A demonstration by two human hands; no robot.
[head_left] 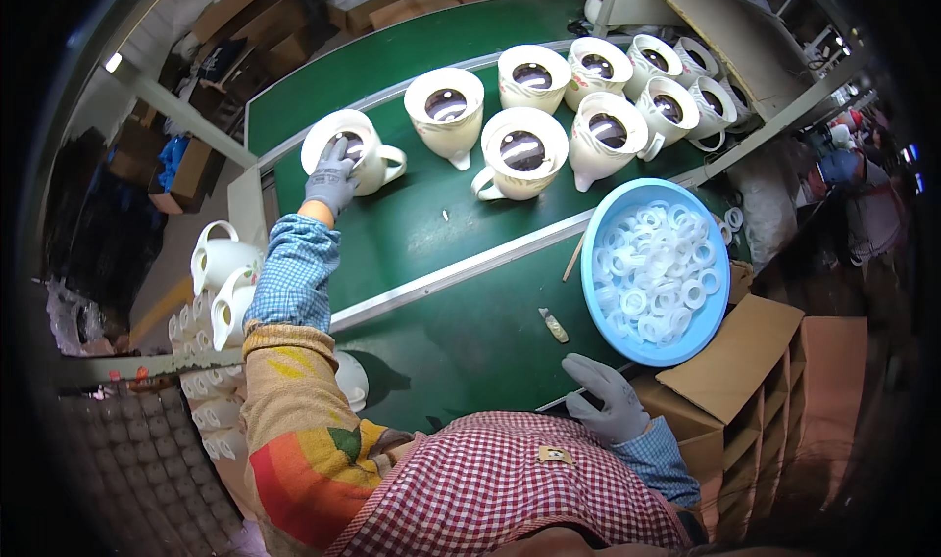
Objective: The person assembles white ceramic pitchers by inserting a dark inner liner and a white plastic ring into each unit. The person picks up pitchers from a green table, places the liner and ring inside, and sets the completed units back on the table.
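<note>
My left hand (331, 181), in a grey glove, reaches out to the leftmost white jug (371, 170). Its fingers are stretched down onto the dark, shiny round insert in the jug's mouth. Several similar white jugs (449, 131) with dark glossy inserts stand upright across the green bench (441, 312). Close to my body, my gloved right hand (606, 400) hovers by the bench's front edge, thumb and fingers apart, holding nothing. A blue basin (590, 283) full of translucent white rings (647, 273) is near it. Between them and the jugs lies a small pale tool with a blade-like tip (554, 326).
A metal rail (470, 268) crosses the bench. More white jugs (223, 263) lie at the left beyond the bench's end. An open cardboard box (740, 356) with dividers stands at the right. A slanted board (730, 28) overhangs the far right corner.
</note>
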